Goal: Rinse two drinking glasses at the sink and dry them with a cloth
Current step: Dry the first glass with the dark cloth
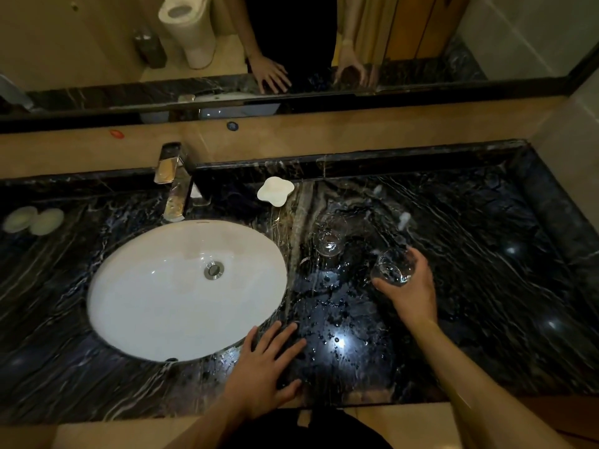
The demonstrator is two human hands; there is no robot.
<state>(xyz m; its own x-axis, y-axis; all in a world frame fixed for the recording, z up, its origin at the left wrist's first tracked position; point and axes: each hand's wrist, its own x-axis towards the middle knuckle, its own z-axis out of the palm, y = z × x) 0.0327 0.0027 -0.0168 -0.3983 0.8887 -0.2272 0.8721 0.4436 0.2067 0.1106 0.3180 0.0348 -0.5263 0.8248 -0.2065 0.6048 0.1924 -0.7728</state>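
My right hand (410,291) grips a clear drinking glass (392,267) over the dark marble counter, right of the sink. A second clear glass (330,236) stands upright on the counter, a little to the left and farther back. My left hand (264,367) lies flat with fingers spread on the wet counter at the sink's near right edge, holding nothing. The white oval basin (155,296) is dry-looking, with a metal drain. No cloth is visible.
A chrome faucet (173,183) stands behind the basin, with no water running. A white soap dish (275,190) sits at the back, two round white lids (32,220) at far left. Water drops cover the counter (486,254). A mirror runs along the back wall.
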